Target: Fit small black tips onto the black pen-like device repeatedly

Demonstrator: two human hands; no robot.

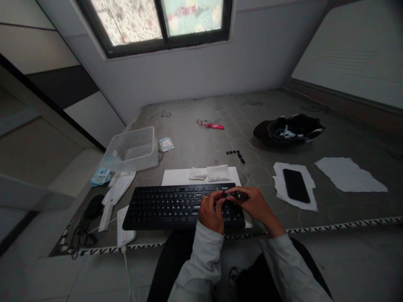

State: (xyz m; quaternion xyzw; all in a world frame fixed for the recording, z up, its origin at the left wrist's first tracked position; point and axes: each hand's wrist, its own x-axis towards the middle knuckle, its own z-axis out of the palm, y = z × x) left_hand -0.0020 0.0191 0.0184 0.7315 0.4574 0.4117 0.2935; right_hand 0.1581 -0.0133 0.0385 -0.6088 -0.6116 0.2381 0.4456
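Note:
A black keyboard (163, 205) lies in front of me, on top of a white sheet. Over its right part, my left hand (210, 211) is closed, thumb and fingers drawn together; I cannot make out what they pinch. My right hand (254, 204) is closed around a slim dark object (240, 195), whose kind is unclear, and its tip meets my left fingertips. Beyond the keyboard, several small black keycaps (234, 152) lie in a bent row. Two folded white wipes (218, 173) rest on the sheet just behind the keyboard.
Left stand a clear plastic box (138, 151), a small packet (166, 144), a black mouse (94, 206) and a white power strip (125, 228). Right are a phone (296, 185) on white tissue, another tissue (351, 174) and a dark helmet (289, 130). A red packet (212, 125) lies farther back.

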